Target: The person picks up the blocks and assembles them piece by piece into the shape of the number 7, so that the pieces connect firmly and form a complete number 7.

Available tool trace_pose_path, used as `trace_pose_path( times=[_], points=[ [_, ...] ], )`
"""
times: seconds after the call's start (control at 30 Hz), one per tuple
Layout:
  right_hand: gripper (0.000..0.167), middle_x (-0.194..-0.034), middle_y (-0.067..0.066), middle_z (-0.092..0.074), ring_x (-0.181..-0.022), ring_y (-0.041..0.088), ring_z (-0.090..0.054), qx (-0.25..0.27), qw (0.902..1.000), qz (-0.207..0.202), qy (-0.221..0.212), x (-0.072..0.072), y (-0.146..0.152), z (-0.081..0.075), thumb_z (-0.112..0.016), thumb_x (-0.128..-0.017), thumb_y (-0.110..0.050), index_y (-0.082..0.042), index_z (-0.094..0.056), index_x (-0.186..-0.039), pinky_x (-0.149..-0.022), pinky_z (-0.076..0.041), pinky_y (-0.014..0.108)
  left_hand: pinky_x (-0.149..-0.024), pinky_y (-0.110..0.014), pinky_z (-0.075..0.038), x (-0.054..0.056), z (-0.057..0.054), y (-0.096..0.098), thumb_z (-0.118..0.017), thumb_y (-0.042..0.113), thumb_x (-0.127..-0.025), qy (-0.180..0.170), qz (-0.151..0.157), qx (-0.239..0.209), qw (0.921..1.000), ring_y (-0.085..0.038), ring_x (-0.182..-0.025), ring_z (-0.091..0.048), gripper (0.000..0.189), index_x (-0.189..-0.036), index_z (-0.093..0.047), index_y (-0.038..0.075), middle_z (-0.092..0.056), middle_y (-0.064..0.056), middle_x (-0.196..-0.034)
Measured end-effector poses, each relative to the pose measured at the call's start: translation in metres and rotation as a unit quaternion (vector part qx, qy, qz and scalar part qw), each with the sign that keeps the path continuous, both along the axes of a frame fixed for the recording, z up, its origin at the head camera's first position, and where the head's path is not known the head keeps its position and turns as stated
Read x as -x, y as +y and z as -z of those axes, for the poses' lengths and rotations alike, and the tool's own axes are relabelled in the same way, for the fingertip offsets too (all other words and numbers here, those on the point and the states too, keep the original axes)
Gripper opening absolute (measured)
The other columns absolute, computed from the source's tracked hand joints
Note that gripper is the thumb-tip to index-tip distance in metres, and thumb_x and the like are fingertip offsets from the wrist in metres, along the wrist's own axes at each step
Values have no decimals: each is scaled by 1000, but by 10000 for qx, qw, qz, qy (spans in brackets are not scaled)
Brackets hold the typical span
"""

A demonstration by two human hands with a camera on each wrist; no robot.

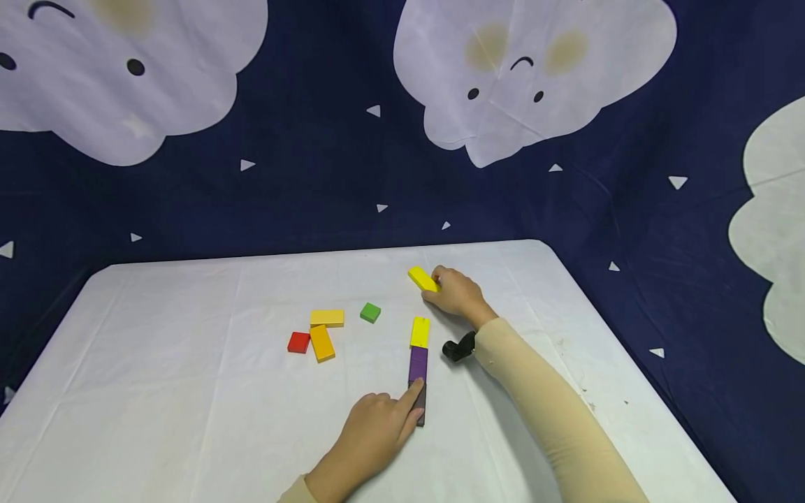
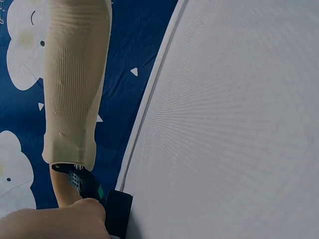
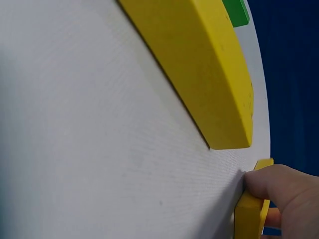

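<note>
On the white table a yellow block, a purple block and a dark block lie end to end in a line. The index finger of my left hand is straight and touches the line where purple meets dark; the thumb rests along the dark block's side. Farther back, my right hand pinches another yellow block between thumb and fingers. That hand's thumb lies on the yellow block in the right wrist view. The left wrist view hides the left fingertips.
Left of the line lie a green block, two orange-yellow blocks and a red block. A black wrist device hangs at the right sleeve. A dark blue cloth with cloud prints stands behind the table.
</note>
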State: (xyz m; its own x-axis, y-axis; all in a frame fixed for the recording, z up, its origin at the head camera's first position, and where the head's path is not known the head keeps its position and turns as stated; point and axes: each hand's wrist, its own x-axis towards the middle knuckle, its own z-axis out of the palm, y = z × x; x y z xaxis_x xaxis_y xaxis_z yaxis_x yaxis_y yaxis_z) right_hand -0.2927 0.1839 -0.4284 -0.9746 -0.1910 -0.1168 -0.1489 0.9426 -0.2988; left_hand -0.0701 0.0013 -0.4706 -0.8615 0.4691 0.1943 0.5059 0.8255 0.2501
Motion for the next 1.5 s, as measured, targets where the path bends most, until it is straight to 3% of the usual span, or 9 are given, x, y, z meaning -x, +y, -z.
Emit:
trace_pose_path(
  times=[0.17, 0.27, 0.93, 1.27, 1.5],
  points=[
    [59, -139, 10, -59, -123, 32, -59, -69, 9999, -16, -134, -1, 1, 0, -63, -91, -42, -19, -49, -143, -97, -47, 54, -66, -32, -48, 0, -1, 0, -52, 40, -101, -82, 0, 26, 10000, -14, -63, -60, 44, -138, -58, 19, -70, -1, -72],
    [65, -146, 11, -54, -131, 36, -54, -95, 9997, -75, -217, -2, 2, -1, -62, -91, -42, -23, -41, -150, -102, -44, 57, -66, -31, -48, 0, -2, 0, -52, 41, -101, -143, -9, 39, 9999, -14, -63, -60, 44, -139, -58, 19, -70, -1, -72],
    [86, -158, 10, -37, -145, 34, -36, 516, 9901, -254, -1279, 3, 2, -9, -66, -88, -45, -28, -20, -159, -118, -26, 56, -72, -33, -50, 0, -6, 0, -51, 42, -101, -489, -60, 55, 9988, -13, -66, -60, 45, -141, -56, 21, -72, 0, -79],
    [96, -161, 11, -32, -148, 34, -32, 508, 9901, -196, -1297, -2, -1, -8, -66, -87, -56, -19, -15, -160, -119, -25, 53, -74, -34, -51, -1, -8, 0, -50, 43, -102, -638, -63, 5, 9979, -13, -68, -60, 46, -142, -55, 21, -72, 0, -80],
    [105, -162, 13, -29, -148, 34, -31, 545, 9906, -214, -1237, -9, -1, -6, -72, -83, -56, -15, -14, -160, -120, -26, 52, -77, -36, -52, -2, -8, -1, -50, 42, -102, -519, -61, -60, 9986, -14, -72, -64, 45, -141, -56, 21, -74, -1, -83]
  ],
)
